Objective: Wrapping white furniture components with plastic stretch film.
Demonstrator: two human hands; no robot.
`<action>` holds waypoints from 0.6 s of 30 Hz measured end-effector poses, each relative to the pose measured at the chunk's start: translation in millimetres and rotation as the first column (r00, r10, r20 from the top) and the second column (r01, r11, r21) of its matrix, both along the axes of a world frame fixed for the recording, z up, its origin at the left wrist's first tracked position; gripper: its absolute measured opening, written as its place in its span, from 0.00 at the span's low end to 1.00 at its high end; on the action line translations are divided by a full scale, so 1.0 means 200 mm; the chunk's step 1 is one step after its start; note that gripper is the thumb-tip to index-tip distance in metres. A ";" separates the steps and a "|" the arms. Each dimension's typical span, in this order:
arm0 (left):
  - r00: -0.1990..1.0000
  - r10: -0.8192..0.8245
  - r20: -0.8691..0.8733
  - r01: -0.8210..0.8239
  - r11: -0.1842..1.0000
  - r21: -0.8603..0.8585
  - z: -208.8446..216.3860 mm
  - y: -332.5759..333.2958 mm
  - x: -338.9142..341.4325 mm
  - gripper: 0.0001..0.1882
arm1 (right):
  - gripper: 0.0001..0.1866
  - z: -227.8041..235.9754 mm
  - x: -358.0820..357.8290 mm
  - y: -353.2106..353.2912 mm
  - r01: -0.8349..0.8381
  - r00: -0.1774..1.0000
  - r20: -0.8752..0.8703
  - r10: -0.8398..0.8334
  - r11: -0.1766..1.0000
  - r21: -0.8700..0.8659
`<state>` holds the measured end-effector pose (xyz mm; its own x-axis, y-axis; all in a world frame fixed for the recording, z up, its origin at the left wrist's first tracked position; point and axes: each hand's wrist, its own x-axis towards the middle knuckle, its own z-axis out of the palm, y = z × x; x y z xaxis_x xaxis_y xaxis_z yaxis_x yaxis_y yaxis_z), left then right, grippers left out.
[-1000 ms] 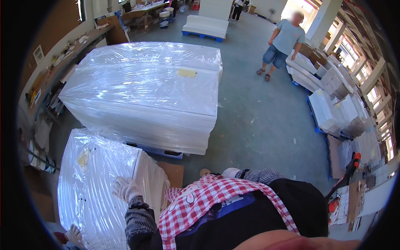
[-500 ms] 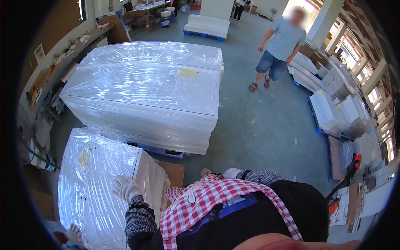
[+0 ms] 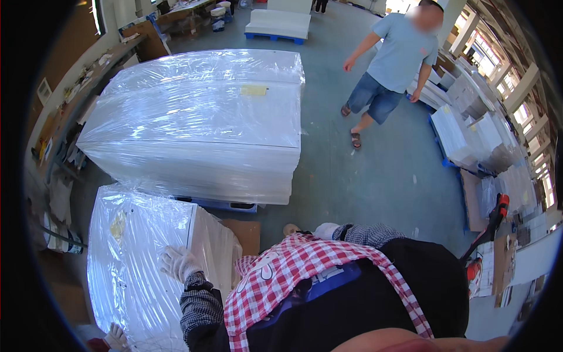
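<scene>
My left hand (image 3: pixel 179 263), in a white knit glove, rests on top of the near film-wrapped stack (image 3: pixel 135 281) of white boards, close to its right edge. Its fingers are spread and hold nothing. Of my right hand (image 3: pixel 326 230), only a bit of white glove shows beyond the checked apron (image 3: pixel 293 276); its fingers are hidden. Clear, creased film covers the near stack, with a yellowish label (image 3: pixel 117 229) on top. At the lower left another person's gloved hand (image 3: pixel 115 337) touches the same stack.
A larger wrapped stack (image 3: pixel 199 117) on a blue pallet (image 3: pixel 240 206) stands just ahead. A person in a light blue shirt (image 3: pixel 402 56) walks on the floor to the right. Cardboard (image 3: pixel 245 236) lies beside the near stack. A red-and-black handle (image 3: pixel 495 220) stands at right, near more stacked boards (image 3: pixel 457 138).
The person in the blue shirt has walked closer. My view has shifted slightly. My left hand stays on the near stack, and the other gloved hand has moved a little along its edge.
</scene>
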<state>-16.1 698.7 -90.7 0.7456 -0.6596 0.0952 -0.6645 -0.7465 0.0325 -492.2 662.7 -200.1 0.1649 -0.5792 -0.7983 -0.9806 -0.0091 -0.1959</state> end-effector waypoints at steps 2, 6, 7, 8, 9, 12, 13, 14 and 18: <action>0.999 -0.018 0.030 0.019 1.000 -0.024 -0.01 -0.01 -0.01 0.23 | 0.28 0.13 0.03 0.00 0.084 0.996 -0.009 -0.084 0.996 -0.029; 0.998 -0.048 0.030 0.047 0.999 0.018 -0.02 0.00 0.01 0.23 | 0.33 0.30 0.05 0.00 0.127 0.992 -0.012 -0.127 0.992 0.001; 0.999 -0.031 0.033 0.031 0.999 0.010 -0.03 0.00 0.01 0.23 | 0.33 0.29 0.06 -0.01 0.138 0.990 -0.007 -0.138 0.990 0.007; 0.998 -0.042 0.039 0.041 0.999 0.015 -0.03 0.00 0.02 0.23 | 0.33 0.28 0.06 -0.02 0.142 0.990 -0.004 -0.142 0.990 0.012; 0.998 -0.035 0.048 0.035 0.999 0.010 -0.03 0.00 0.02 0.23 | 0.33 0.27 0.07 -0.02 0.144 0.990 -0.001 -0.144 0.989 0.017; 0.998 -0.029 0.047 0.029 1.000 0.009 -0.02 -0.01 -0.01 0.24 | 0.34 0.24 0.05 -0.01 0.135 0.991 -0.005 -0.135 0.991 0.014; 0.999 -0.019 0.040 0.018 1.000 0.013 -0.02 -0.01 -0.02 0.24 | 0.34 0.24 0.06 0.00 0.133 0.991 -0.013 -0.133 0.991 0.007; 0.999 -0.021 0.042 0.021 1.000 0.014 -0.01 -0.01 -0.02 0.24 | 0.34 0.23 0.06 0.00 0.135 0.991 -0.012 -0.135 0.991 0.008; 1.000 0.003 -0.014 -0.002 0.997 0.072 0.04 -0.02 -0.03 0.25 | 0.32 0.19 0.04 0.02 0.152 0.988 -0.015 -0.152 0.988 0.011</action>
